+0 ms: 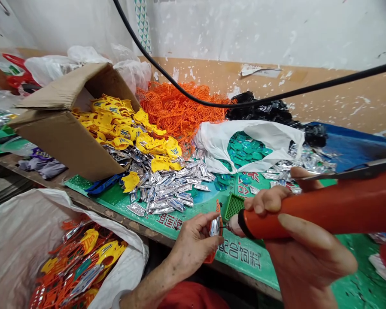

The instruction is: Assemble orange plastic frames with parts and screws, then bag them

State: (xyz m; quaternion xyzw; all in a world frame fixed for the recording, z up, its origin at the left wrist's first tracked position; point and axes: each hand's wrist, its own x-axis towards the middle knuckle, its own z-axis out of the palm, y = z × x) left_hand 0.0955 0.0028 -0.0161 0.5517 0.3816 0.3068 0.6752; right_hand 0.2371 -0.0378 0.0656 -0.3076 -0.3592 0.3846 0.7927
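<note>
A pale, paint-flecked wall (308, 30) stands behind our table, whose green printed cover (110, 198) carries red and dark lettering. Near its front edge, our left hand (191, 249) grasps a small orange piece (210, 256) with a silver plate (215, 226) on it, pinched between thumb and fingers. Our right hand (304, 242) is wrapped around an orange power driver (350, 206), its thin bit pointing at the plate; we cannot tell whether the bit touches it. Just beyond the driver's nose we see a little green basket (234, 207). Farther back, loose silver plates (170, 191) lie in a heap, and a white plastic bag (212, 139) opens on teal pieces (247, 148), a few of which lie outside it. To the left of the bag, yellow parts (115, 122) spill from a cardboard box (73, 148) lying on its side. Behind them we have a tangle of orange frames (186, 107), with black parts (270, 112) to its right and a blue sheet (354, 148) beyond. A black cable (170, 79) sags across our view. At lower left, a large white sack (15, 244) holds mixed orange, yellow and silver parts (80, 262).
</note>
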